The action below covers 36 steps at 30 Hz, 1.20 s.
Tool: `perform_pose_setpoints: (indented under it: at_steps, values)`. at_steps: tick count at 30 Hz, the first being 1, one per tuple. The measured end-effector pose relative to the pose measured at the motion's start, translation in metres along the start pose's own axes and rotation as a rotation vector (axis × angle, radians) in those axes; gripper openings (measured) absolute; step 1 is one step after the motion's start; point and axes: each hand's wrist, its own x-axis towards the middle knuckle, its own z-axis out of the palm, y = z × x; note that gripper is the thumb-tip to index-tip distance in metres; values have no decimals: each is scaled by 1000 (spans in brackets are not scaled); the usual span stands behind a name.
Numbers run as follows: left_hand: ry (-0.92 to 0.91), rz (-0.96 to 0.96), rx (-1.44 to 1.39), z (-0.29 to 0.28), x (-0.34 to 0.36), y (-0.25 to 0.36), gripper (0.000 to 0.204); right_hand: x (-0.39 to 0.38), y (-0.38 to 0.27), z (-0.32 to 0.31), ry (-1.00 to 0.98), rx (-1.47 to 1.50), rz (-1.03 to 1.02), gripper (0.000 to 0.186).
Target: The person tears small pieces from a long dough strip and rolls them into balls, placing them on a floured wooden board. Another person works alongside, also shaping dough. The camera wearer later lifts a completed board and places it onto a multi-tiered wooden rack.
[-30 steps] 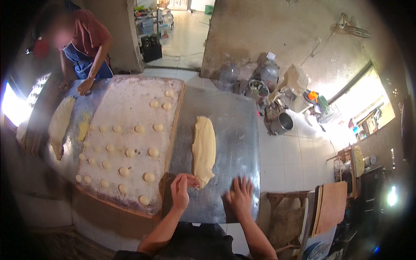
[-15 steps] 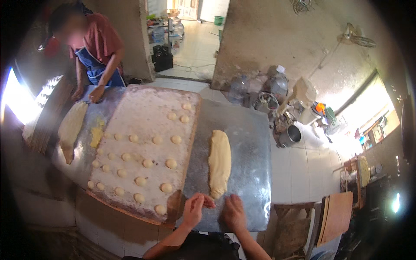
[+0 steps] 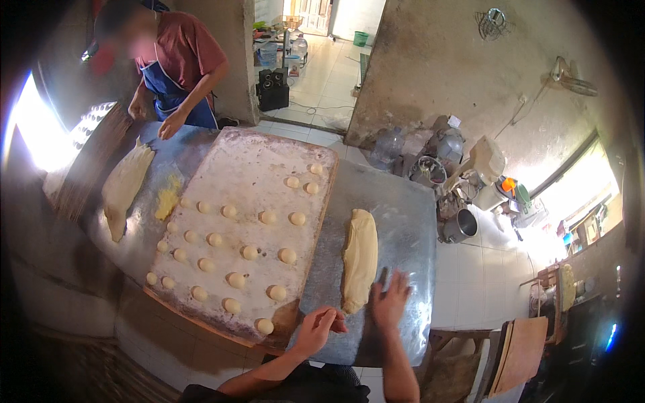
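Note:
A long roll of pale dough (image 3: 361, 258) lies on the metal tabletop (image 3: 410, 221), pointing away from me. Just short of its near end is my left hand (image 3: 321, 331), its fingers curled together; whatever they may hold is hidden. My right hand (image 3: 391, 303) is spread out low over the metal, close to the right side of the roll's near end, with nothing in it. To the left, several round dough balls (image 3: 249, 252) sit in loose rows on a floured board (image 3: 245, 161).
Across the table at the far left stands a person (image 3: 185, 60) in a blue apron, near a flattened dough piece (image 3: 127, 185) and a yellow smear (image 3: 168, 198). A metal pot (image 3: 461, 226) and buckets stand on the floor at right. Boards (image 3: 521, 352) lean at lower right.
My right hand has moved forward along the roll and its fingers have spread. My left hand stays near the roll's end. The person's hands have lifted from the table; the whole view has shifted.

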Motion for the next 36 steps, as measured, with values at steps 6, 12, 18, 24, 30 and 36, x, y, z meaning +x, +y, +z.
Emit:
perform_pose_setpoints:
  at_steps: [6,12,18,24,30,36]
  values:
    - [33,14,38,13,3,12,35,-36,71,-18,-38,-87,27,52]
    - [20,39,153,33,15,7,35,-54,28,-23,-312,258,-315,42]
    - [65,49,383,37,18,9,31,15,27,-15,-88,59,-277,38]
    - [298,96,1274,41,11,6,46,-20,32,-83,-166,194,268,32]
    - [327,239,1555,68,41,-33,50,57,9,-28,-184,157,-150,24]
    - [313,309,1622,56,68,-62,25,269,-246,-74,406,820,-559,29]
